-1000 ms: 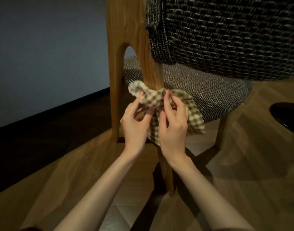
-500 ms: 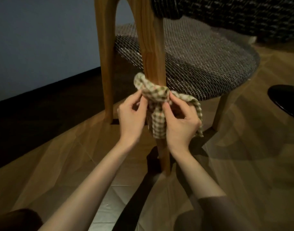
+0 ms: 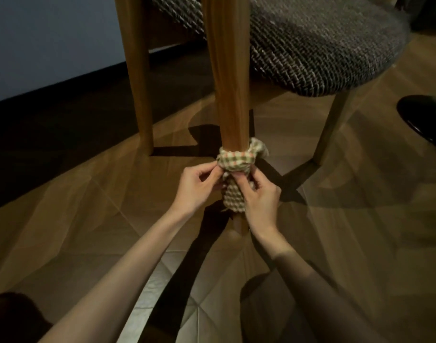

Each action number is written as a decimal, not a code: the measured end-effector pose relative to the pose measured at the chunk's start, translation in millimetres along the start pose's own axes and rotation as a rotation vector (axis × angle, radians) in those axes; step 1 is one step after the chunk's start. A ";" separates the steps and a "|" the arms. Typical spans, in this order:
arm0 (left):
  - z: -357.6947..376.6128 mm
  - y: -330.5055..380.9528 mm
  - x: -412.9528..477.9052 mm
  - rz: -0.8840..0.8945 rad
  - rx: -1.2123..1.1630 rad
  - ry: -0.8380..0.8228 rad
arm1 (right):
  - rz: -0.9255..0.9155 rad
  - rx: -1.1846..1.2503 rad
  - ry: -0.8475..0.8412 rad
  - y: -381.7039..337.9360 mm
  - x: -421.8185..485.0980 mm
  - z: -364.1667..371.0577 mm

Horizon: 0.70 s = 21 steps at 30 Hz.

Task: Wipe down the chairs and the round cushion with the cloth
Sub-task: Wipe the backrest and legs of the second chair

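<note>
**A:** Cloth, where was it?

**B:** The checked cloth (image 3: pixel 236 162) was soft and bumpy-woven, green and red on cream. It was wrapped round the near chair leg (image 3: pixel 228 82), low down near the floor (image 3: pixel 88 219). One tail hung in front of the leg.

**A:** Hands?

**B:** Both were grasping the cloth. The left hand (image 3: pixel 197 186) pinched the wrap's left side with curled fingers and thumb. The right hand (image 3: pixel 260 196) gripped the hanging tail just below the wrap.

**A:** Chair materials?

**B:** The leg was smooth, tapered, orange-brown wood. The seat (image 3: pixel 323 45) was rounded, covered in coarse dark weave with pale flecks, and sat far right of the leg.

**A:** Anything else?

**B:** The floor was angled wood-look planks, with pale tiles nearer. A glossy black object (image 3: pixel 424 115) with a rounded edge was cut off at the right; I couldn't tell what it was. Far left was a blue-grey wall (image 3: pixel 51 33) with dark skirting (image 3: pixel 63 87).
</note>
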<state>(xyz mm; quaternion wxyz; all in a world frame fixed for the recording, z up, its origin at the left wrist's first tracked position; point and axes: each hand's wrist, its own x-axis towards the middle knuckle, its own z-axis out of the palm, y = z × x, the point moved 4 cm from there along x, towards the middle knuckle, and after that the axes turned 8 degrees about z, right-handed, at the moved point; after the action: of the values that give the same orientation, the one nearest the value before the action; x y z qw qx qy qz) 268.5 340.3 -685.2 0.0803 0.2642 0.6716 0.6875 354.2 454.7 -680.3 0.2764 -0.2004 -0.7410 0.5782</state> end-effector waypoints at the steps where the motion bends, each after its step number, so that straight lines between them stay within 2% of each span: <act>1: 1.8 -6.2 -3.0 -0.027 -0.015 -0.007 | 0.014 -0.023 -0.028 5.1 -3.2 -1.0; 5: 7.4 -13.6 -14.2 -0.062 -0.030 0.003 | 0.034 -0.120 -0.114 13.8 -9.2 -4.3; 10: -6.0 40.0 5.4 0.173 0.080 0.118 | -0.129 -0.167 -0.121 -31.1 13.3 -3.8; 13: -14.5 62.1 21.1 0.236 0.094 0.131 | -0.187 -0.153 -0.104 -47.1 24.2 1.7; 17: -6.6 39.1 7.6 0.128 0.061 0.107 | -0.093 -0.160 -0.169 -16.4 13.3 7.7; 21: 7.5 -3.0 -15.6 -0.020 -0.005 0.065 | 0.078 -0.152 -0.247 29.3 -1.3 8.3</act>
<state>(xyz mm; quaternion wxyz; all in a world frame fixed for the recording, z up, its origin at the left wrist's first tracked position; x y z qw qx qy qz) 284.6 339.8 -692.4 0.0660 0.2349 0.6749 0.6964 349.2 455.1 -710.3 0.1444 -0.1766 -0.8027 0.5510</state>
